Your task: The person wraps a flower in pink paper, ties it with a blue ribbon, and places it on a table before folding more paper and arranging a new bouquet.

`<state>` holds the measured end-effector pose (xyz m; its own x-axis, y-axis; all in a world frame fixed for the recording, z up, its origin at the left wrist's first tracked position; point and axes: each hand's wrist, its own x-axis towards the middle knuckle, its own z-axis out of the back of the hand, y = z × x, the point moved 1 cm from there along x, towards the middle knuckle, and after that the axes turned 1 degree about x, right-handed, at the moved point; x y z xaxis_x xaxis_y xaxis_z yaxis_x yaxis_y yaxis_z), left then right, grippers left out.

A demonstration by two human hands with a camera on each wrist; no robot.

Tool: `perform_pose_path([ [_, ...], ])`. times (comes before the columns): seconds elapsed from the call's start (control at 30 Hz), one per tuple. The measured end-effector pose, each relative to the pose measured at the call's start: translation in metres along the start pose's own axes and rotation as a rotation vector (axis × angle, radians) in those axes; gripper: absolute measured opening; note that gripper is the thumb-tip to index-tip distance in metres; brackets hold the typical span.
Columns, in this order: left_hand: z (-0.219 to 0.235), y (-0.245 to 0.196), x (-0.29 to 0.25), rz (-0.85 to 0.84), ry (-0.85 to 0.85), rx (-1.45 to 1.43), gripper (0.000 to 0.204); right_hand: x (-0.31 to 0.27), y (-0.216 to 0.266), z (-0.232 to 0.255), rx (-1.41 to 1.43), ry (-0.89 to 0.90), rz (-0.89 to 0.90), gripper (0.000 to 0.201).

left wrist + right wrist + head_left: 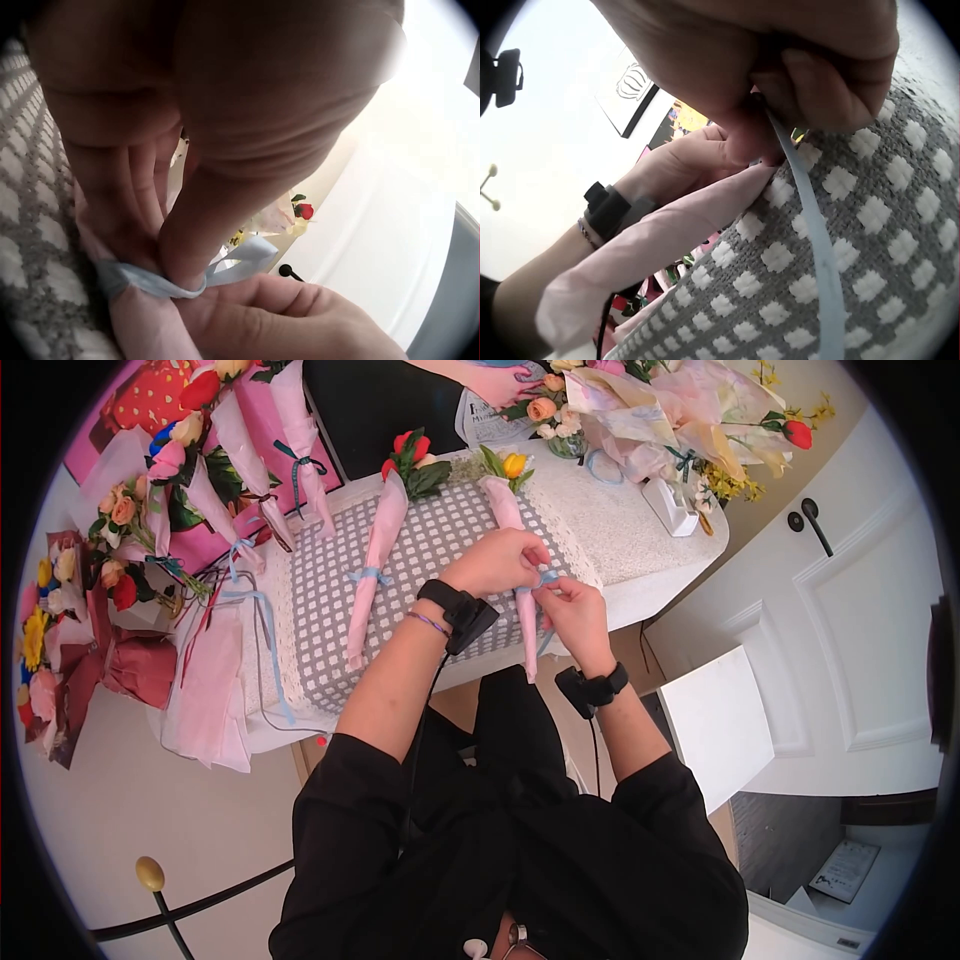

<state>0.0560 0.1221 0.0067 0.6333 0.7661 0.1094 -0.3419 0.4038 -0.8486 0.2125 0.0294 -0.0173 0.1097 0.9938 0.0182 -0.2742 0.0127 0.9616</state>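
A slim bouquet in pink wrapping paper (505, 510), with a yellow flower (514, 466) at its top, lies on a grey and white checked cloth (440, 530). Light blue ribbon (154, 283) goes around its middle. My left hand (497, 563) pinches a loop of this ribbon between thumb and fingers, close against the paper. My right hand (578, 620) meets it from the other side and pinches the ribbon too. From the right fingers a ribbon tail (814, 225) hangs down over the cloth. The wrapper's narrow lower end (577, 300) points toward my body.
A second pink-wrapped bouquet (375, 555) with red flowers lies to the left. More bouquets (215, 480) and loose pink paper (210, 690) crowd the table's left side. At the back right are a large wrapped bouquet (650, 415) and a white box (668, 508). A white door (830, 610) stands on the right.
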Motion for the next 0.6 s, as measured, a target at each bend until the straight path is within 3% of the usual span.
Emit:
perform_pose_path([
  [0.33, -0.01, -0.018, -0.02, -0.061, -0.107, 0.095, 0.039, 0.004, -0.006, 0.0, 0.158, -0.01, -0.032, 0.014],
  [0.4, -0.013, -0.017, -0.021, -0.153, -0.146, 0.157, 0.042, 0.006, -0.01, -0.001, 0.083, -0.003, 0.035, 0.015],
  [0.53, -0.012, -0.015, -0.02, -0.116, -0.127, 0.118, 0.046, -0.002, 0.012, 0.007, -0.124, -0.069, 0.07, 0.021],
  [0.6, -0.012, -0.015, -0.02, -0.134, -0.132, 0.106, 0.048, -0.001, 0.018, 0.013, -0.286, -0.096, 0.17, 0.03],
])
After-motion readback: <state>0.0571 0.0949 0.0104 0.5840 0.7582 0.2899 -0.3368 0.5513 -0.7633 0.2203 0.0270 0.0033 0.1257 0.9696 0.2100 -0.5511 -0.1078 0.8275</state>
